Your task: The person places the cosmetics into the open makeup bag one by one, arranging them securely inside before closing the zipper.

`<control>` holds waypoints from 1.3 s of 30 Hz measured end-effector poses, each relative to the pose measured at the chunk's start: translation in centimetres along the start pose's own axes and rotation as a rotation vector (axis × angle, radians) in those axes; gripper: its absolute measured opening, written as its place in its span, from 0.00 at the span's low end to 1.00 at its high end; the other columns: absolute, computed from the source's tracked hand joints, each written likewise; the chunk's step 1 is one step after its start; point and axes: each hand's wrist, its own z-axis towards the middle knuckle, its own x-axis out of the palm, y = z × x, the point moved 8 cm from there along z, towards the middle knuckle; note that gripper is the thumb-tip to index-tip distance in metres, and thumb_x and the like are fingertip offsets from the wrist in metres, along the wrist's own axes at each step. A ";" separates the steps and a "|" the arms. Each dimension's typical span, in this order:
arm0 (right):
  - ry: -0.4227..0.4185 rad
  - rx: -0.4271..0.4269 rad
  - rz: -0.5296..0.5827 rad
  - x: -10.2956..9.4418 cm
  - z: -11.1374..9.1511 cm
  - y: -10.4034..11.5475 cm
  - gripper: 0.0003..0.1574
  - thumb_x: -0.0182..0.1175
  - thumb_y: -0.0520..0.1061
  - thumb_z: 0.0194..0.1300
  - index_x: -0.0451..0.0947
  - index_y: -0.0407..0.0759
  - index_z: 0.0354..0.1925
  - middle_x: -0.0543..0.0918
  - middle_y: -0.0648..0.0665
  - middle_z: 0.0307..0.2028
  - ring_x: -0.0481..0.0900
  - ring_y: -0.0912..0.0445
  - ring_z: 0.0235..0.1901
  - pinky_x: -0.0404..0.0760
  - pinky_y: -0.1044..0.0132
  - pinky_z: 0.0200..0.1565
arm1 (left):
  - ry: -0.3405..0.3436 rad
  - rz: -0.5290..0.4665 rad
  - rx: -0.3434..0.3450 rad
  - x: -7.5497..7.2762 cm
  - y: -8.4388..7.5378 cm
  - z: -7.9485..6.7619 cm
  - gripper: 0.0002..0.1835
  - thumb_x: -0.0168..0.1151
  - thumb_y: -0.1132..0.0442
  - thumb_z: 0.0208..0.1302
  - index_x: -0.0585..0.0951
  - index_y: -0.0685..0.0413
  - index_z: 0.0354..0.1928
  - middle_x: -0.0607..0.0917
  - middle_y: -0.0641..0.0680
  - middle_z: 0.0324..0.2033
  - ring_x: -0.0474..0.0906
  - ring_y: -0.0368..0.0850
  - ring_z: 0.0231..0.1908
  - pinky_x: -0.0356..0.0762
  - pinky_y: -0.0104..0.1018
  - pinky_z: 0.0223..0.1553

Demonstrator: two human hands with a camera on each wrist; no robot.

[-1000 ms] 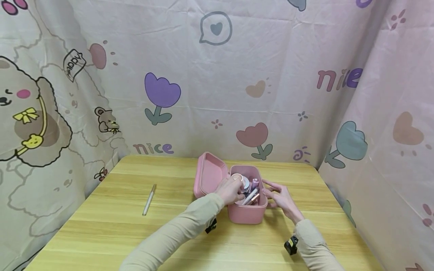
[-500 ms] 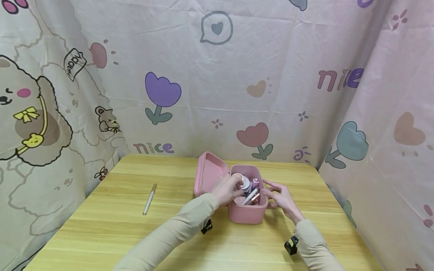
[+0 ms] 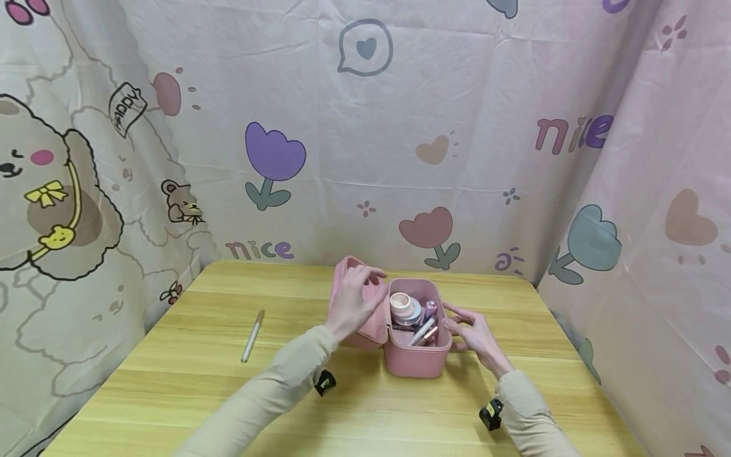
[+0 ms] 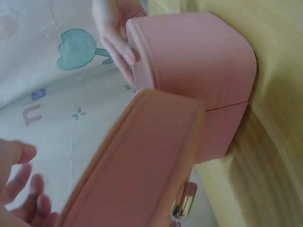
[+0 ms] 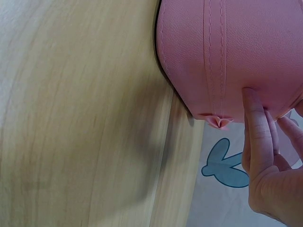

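Box [image 3: 415,364]: upright on the table [image 3: 171,381], slightly right of centre, top uncovered.
Lid [image 3: 374,328]: tilted at the box's left side, partly behind the left hand.
Left hand [image 3: 352,306]: at the lid; thumb and fingers spread and loosely bent; contact with the lid cannot be told.
Right hand [image 3: 478,336]: at the box's right side; fingers extended, fingertips touching the wall.
Box contents: jar [image 3: 401,302] on a round case [image 3: 414,312]; slim tubes [image 3: 421,332] lean toward the near wall.
Pen [image 3: 252,336]: on the table, well apart from the lid.
Table edges: rear edge meets the cloth backdrop [image 3: 342,139] behind the box; wood surface lies between pen and lid, and between right hand and right edge.
Left wrist view: shows the lid's outer side and a metal clasp [image 4: 188,198], both hidden in the head view.
Right wrist view: shows a stitched strip [image 5: 215,56] and a small pink tab [image 5: 218,122] on the box; the contents appear only in the head view.
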 end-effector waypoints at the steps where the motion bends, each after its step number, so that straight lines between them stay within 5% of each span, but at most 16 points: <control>1: 0.000 0.000 0.001 0.0 0.0 0.0 0.35 0.60 0.41 0.70 0.65 0.38 0.73 0.77 0.25 0.58 0.87 0.47 0.46 0.90 0.53 0.45 | -0.033 -0.027 -0.032 -0.6 0.4 0.1 0.13 0.69 0.67 0.61 0.83 0.61 0.47 0.85 0.59 0.37 0.78 0.52 0.42 0.75 0.41 0.49; 8: 0.003 -0.003 0.005 0.0 0.0 -0.1 0.35 0.60 0.40 0.70 0.65 0.37 0.72 0.78 0.27 0.56 0.87 0.46 0.46 0.90 0.52 0.45 | -0.231 -0.211 -0.274 -5.4 3.7 0.1 0.19 0.67 0.67 0.62 0.78 0.62 0.55 0.81 0.63 0.45 0.73 0.56 0.46 0.72 0.43 0.53; 14: 0.003 0.000 0.017 0.0 0.1 -0.2 0.35 0.60 0.40 0.70 0.65 0.37 0.72 0.79 0.29 0.54 0.87 0.46 0.45 0.90 0.52 0.44 | -0.275 -0.239 -0.454 -8.7 8.4 -0.8 0.25 0.64 0.66 0.66 0.71 0.61 0.63 0.76 0.61 0.50 0.67 0.45 0.44 0.69 0.37 0.51; 19: 0.000 0.006 0.018 0.0 0.1 -0.2 0.35 0.60 0.40 0.70 0.65 0.38 0.73 0.79 0.30 0.54 0.87 0.48 0.45 0.90 0.53 0.45 | -0.189 -0.163 -0.619 -10.4 12.7 -2.3 0.31 0.61 0.60 0.69 0.63 0.56 0.70 0.69 0.62 0.59 0.65 0.52 0.53 0.65 0.35 0.52; 24: 0.001 0.005 0.017 0.0 0.0 -0.2 0.35 0.60 0.40 0.70 0.65 0.38 0.73 0.79 0.29 0.54 0.87 0.47 0.45 0.90 0.52 0.45 | -0.087 -0.075 -0.715 -12.1 16.0 -4.1 0.36 0.60 0.56 0.71 0.57 0.59 0.74 0.64 0.68 0.65 0.63 0.60 0.61 0.70 0.49 0.60; 32: -0.001 0.005 0.014 -0.1 0.1 -0.1 0.35 0.60 0.40 0.70 0.65 0.38 0.72 0.79 0.29 0.55 0.87 0.46 0.46 0.90 0.51 0.45 | 0.187 0.141 -0.714 -13.3 19.6 -6.4 0.38 0.59 0.58 0.70 0.55 0.71 0.72 0.63 0.81 0.64 0.63 0.76 0.63 0.70 0.66 0.63; 39: -0.005 0.006 0.014 -0.2 0.1 -0.1 0.35 0.60 0.40 0.70 0.65 0.38 0.72 0.80 0.31 0.53 0.87 0.47 0.45 0.90 0.51 0.45 | 0.307 0.320 -0.716 -13.7 22.4 -8.2 0.37 0.61 0.57 0.68 0.58 0.77 0.67 0.69 0.85 0.59 0.68 0.79 0.59 0.72 0.67 0.62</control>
